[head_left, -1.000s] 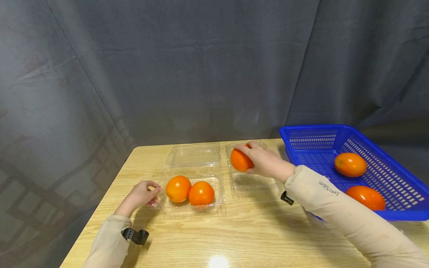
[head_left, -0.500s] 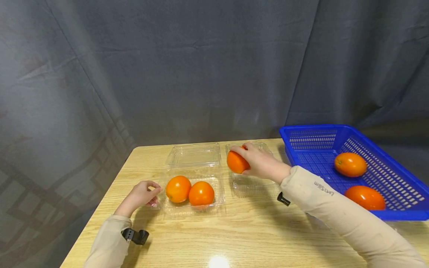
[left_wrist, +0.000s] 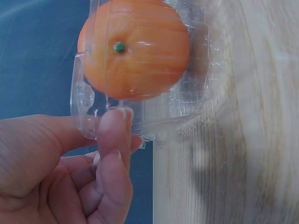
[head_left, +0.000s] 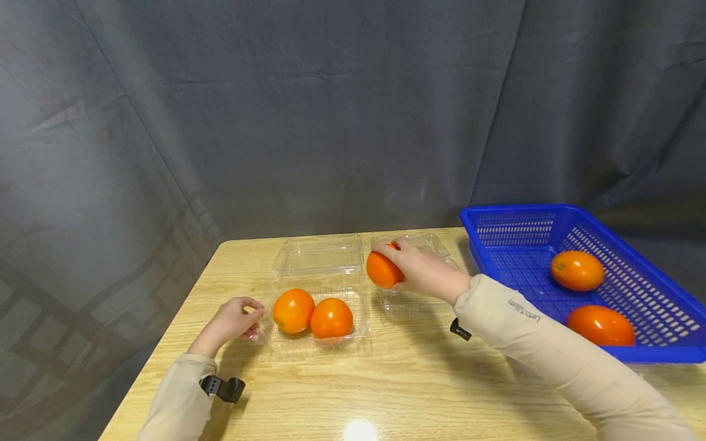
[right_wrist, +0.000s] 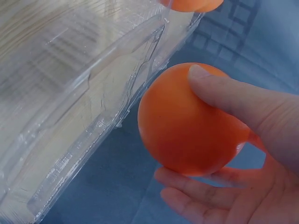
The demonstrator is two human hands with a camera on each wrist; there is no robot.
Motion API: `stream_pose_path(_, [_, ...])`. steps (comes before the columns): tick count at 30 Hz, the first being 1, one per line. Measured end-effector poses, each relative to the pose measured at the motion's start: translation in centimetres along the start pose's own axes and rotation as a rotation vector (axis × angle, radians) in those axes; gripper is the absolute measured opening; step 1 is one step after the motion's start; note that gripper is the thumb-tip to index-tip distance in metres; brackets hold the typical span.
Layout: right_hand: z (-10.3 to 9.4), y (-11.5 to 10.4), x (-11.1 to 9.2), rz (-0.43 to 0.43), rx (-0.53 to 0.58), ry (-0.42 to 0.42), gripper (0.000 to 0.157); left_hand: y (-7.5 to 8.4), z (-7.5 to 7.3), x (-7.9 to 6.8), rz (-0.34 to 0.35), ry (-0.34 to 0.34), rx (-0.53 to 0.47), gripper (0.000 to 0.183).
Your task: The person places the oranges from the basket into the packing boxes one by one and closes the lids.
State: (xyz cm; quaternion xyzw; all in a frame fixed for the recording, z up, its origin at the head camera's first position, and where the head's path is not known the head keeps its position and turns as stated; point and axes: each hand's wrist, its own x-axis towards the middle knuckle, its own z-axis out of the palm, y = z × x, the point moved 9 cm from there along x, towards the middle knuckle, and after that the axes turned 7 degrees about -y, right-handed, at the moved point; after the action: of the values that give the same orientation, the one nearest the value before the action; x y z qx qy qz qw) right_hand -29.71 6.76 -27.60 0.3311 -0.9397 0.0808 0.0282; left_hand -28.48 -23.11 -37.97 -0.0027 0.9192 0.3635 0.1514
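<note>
L hand holds box, R hand orange; basket head cam only.

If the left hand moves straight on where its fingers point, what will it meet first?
The clear container, whose edge the left hand touches; behind it, probably the nearer orange fruit.

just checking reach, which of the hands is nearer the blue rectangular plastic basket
Right: the right hand, holding a round orange fruit, is left of the basket, apart from it; the left hand is farther left, pinching a clear plastic container.
</note>
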Motion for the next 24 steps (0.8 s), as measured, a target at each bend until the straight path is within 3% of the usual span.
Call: stream_pose_path(24, [0.9,-1.4,0.7,-0.015,0.036,-0.025,0.074,-0.1,0.0,0.0,-0.004,0.001,-0.013,0.031])
